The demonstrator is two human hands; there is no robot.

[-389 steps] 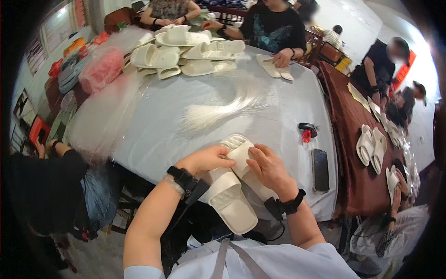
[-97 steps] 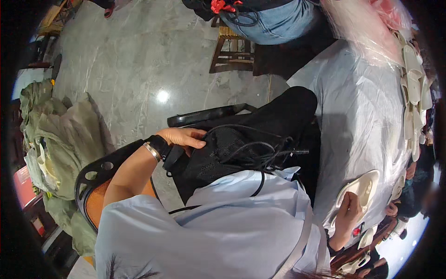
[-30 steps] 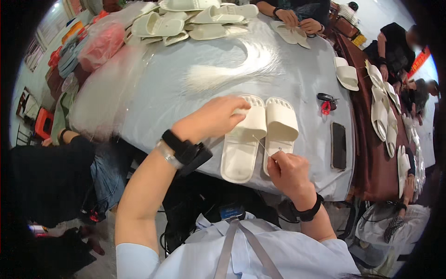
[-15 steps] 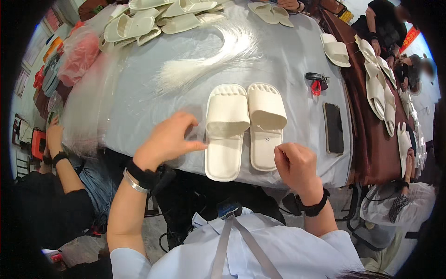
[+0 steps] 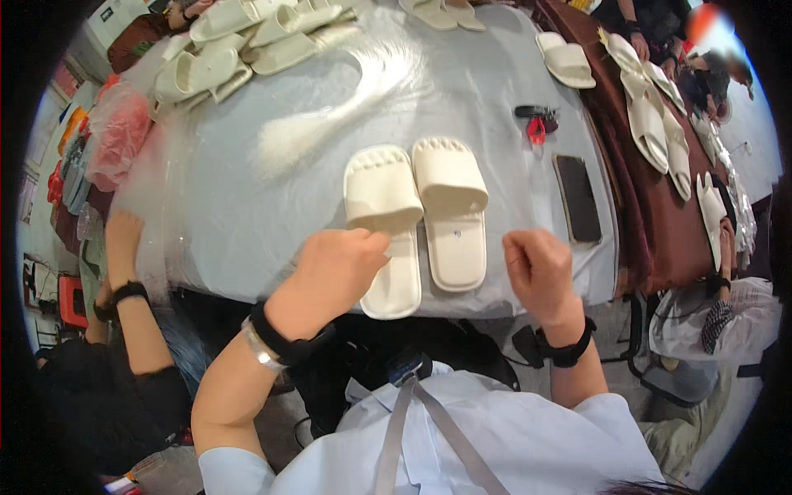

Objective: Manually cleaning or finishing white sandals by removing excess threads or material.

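A pair of cream open-toed slippers lies side by side before me, toes pointing away. Over the left slipper [image 5: 379, 198], across its strap edge and footbed, is my left hand [image 5: 337, 268] with its fingers closed in a pinch; whatever it may hold is hidden. My right hand [image 5: 540, 268] is curled closed just to the right of the right slipper [image 5: 458, 256], apart from it. Its fingertips are turned away, so I cannot make out anything in them. A small dark mark shows on the right slipper's footbed.
Beyond the slippers a bundle of thin clear strands [image 5: 330, 124] lies on the plastic-covered table [image 5: 247, 223]. More slippers [image 5: 202, 74] are heaped far left. Scissors with red [image 5: 537, 128] and a phone [image 5: 577, 200] lie right. Another person's arm [image 5: 136, 297] reaches in at left.
My left hand has moved right onto the left slipper, and its spread fingers have closed. My right hand stays closed, now farther from the right slipper. The whole view has shifted.
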